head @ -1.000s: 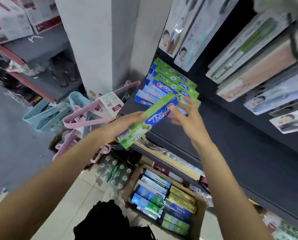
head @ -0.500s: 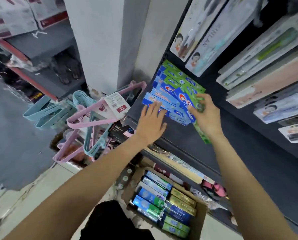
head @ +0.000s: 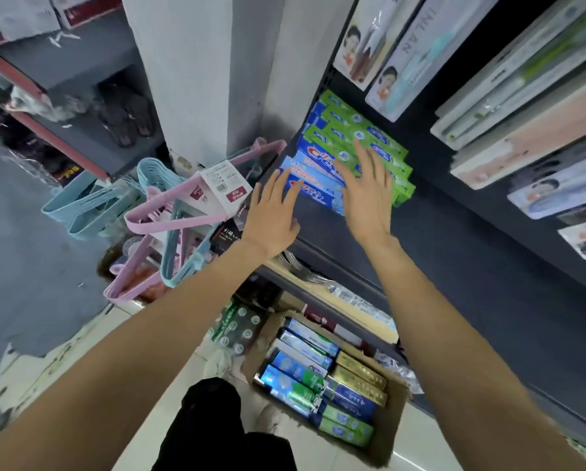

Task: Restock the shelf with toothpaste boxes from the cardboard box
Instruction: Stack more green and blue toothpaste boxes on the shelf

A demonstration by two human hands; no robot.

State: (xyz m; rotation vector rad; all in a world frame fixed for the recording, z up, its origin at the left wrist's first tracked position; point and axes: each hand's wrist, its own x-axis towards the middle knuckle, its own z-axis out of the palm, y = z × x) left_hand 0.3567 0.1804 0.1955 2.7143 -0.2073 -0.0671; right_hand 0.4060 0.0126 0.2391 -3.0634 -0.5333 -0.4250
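Head view, looking down along the dark shelf (head: 454, 266) that runs from centre to lower right; the stack of toothpaste boxes (head: 339, 137) sits at the shelf's far left end, upper centre of the frame, green boxes behind and blue ones in front; the right hand (head: 366, 192) lies flat over the stack, fingers straight and spread wide, gripping nothing, its fingertips reaching onto the green boxes; the left hand (head: 272, 212) sits just left of it at the shelf's front edge, fingers also straight and splayed, tips touching the end of the lowest blue box, holding nothing; both forearms stretch up from the bottom of the frame. Down at lower centre, the cardboard box (head: 393, 423) stands open on the pale tiled floor, packed with more toothpaste boxes in blue, green and gold, lying flat in rows. At left centre, a bundle of pink and blue plastic hangers (head: 169, 219) with a white label hangs beside the shelf; behind them, a white pillar (head: 189, 73) fills upper centre; toothbrush packs (head: 488, 96) hang across the upper right above the shelf.
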